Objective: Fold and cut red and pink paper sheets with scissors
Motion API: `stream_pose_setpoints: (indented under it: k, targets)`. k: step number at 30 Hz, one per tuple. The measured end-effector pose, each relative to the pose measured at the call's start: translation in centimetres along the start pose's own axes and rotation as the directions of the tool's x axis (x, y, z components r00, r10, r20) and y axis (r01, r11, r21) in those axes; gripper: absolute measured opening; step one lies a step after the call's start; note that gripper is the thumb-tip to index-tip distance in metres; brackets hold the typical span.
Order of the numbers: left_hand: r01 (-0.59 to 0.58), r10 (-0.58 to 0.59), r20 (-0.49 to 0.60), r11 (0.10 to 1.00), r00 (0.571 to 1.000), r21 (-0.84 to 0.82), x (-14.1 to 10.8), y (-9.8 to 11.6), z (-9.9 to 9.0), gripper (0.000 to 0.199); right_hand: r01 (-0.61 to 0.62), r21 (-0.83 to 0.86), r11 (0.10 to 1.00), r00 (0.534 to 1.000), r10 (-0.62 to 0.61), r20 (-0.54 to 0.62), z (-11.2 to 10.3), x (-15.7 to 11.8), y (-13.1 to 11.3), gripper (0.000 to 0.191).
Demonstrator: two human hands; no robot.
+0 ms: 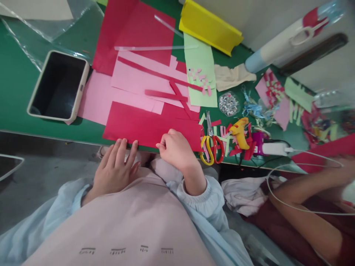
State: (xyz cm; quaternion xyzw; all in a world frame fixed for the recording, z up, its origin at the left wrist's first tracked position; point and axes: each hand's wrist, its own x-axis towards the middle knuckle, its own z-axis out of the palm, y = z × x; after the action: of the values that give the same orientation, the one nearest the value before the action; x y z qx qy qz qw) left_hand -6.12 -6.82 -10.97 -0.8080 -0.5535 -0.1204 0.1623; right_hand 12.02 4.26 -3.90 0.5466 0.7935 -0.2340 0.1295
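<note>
A red paper sheet (138,123) lies along the table's front edge. My left hand (118,162) rests at its lower left edge, palm down, fingers stretched out and spread. On the right part of the same sheet is my right hand (176,149), its fingers curled in; whether anything small is between them is hidden. Beyond the sheet lie pink paper (133,75) and several red strips, one of them long (158,73). Scissors with yellow and red handles (212,142) lie just right of the sheet, among paper scraps.
A phone (58,87) lies at the left. Right of the scissors are a yellow glue gun (240,133), a dish of small beads (229,103) and a white cable (313,151). A bottle (283,40) lies behind. Another person's arm (307,184) is at the right.
</note>
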Motion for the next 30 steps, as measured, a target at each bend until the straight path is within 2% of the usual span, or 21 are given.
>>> stream_pose_setpoints:
  k: [7, 16, 19, 23, 30]
  targets:
    - [0.029, -0.029, -0.001, 1.0, 1.0, 0.003, 0.2, -0.2, -0.3, 0.075, 0.006, -0.002, 1.0, 1.0, -0.006, -0.008, 0.2, 0.1, 0.1, 0.019]
    - [0.09, -0.082, 0.091, 0.992, 0.992, -0.083, -0.1, 0.6, 0.0, 0.078, 0.006, -0.005, 1.0, 1.0, -0.006, -0.013, 0.4, 0.0, 0.2, 0.02]
    - [0.074, -0.069, 0.072, 0.995, 0.995, -0.067, -0.1, 0.7, 0.1, 0.079, 0.012, -0.005, 1.0, 1.0, -0.012, -0.017, 0.4, 0.0, 0.3, 0.019]
    - [0.09, -0.088, 0.043, 0.994, 0.995, -0.061, -0.4, 0.5, 0.0, 0.079, 0.015, -0.014, 1.0, 1.0, -0.016, -0.022, 0.5, 0.1, 0.3, 0.019]
    - [0.132, -0.123, 0.092, 0.986, 0.988, -0.1, -1.1, -0.2, -0.1, 0.081, 0.019, -0.016, 1.0, 1.0, -0.02, -0.024, 0.7, 0.2, 0.4, 0.019]
